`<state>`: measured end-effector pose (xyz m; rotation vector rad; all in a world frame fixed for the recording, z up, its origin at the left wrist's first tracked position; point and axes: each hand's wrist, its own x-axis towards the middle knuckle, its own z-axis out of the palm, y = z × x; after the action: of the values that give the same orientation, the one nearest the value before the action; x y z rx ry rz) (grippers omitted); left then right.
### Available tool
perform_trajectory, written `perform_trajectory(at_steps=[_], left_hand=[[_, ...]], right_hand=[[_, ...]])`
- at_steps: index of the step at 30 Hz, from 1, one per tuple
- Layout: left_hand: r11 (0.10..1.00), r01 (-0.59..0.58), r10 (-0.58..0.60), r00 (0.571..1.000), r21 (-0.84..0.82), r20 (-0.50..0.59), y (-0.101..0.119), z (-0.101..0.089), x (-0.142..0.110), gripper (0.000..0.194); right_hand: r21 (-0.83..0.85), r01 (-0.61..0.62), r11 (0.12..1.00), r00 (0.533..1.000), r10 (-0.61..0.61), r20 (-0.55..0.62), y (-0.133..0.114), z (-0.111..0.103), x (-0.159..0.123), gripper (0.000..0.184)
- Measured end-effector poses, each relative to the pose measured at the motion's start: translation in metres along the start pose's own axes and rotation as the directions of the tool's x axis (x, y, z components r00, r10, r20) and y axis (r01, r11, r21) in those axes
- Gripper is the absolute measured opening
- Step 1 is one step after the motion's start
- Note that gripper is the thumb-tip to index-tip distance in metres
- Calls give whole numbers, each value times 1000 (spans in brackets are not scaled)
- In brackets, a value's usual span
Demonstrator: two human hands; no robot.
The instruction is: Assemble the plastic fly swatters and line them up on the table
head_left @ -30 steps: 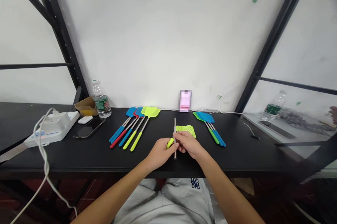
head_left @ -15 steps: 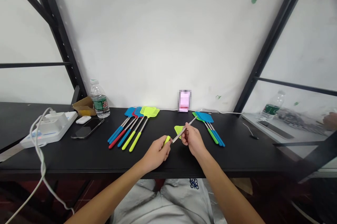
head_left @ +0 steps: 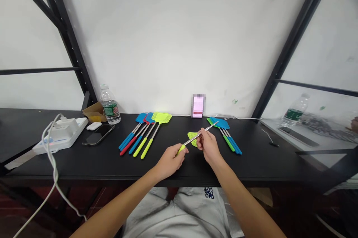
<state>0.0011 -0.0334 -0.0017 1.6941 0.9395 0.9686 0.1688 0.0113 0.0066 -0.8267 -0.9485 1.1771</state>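
In front of me my left hand (head_left: 171, 160) is closed round a yellow-green fly swatter handle (head_left: 181, 149). My right hand (head_left: 208, 144) pinches a thin metal rod (head_left: 192, 139), whose lower end meets the mouth of that handle. The rod slants up to the right, its bare tip over the swatters there. Behind my right hand a loose yellow-green swatter head (head_left: 192, 138) lies on the black table (head_left: 179, 176), partly hidden. To the left lie several swatters in blue, red and yellow-green (head_left: 162, 118). Blue and green swatters (head_left: 220, 122) lie to the right.
At the left are a power strip (head_left: 79, 128) with white cables, a phone (head_left: 98, 135), a white case (head_left: 94, 126), a cardboard box (head_left: 95, 112) and a water bottle (head_left: 110, 107). A blurred-out screen (head_left: 198, 106) stands by the wall. A black plug (head_left: 274, 144) lies at right.
The rod's lower end, apart from the yellow-green handle before, now meets it in line. My right hand still holds the rod. The whole view has shifted slightly.
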Motion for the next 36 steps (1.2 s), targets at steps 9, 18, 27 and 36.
perform_trajectory(at_steps=[9, 18, 27, 36], left_hand=[[999, 27, -27, 1000, 33, 13, 0, 1, -1, 34], [983, -15, 10, 999, 181, 33, 12, -1, -3, 32], [998, 7, -8, 1000, 67, 17, 2, -1, -1, 35], [993, 57, -62, 997, -99, -48, 3, -1, 1, 31]], right_hand=[[-92, 85, 992, 996, -86, 3, 2, 0, 0, 39], [-241, 154, 958, 985, -131, 109, 0, 6, -6, 43], [-335, 154, 930, 985, -119, 122, 0, 6, -8, 48], [-999, 5, 46, 952, -306, -9, -7, -23, 6, 48]])
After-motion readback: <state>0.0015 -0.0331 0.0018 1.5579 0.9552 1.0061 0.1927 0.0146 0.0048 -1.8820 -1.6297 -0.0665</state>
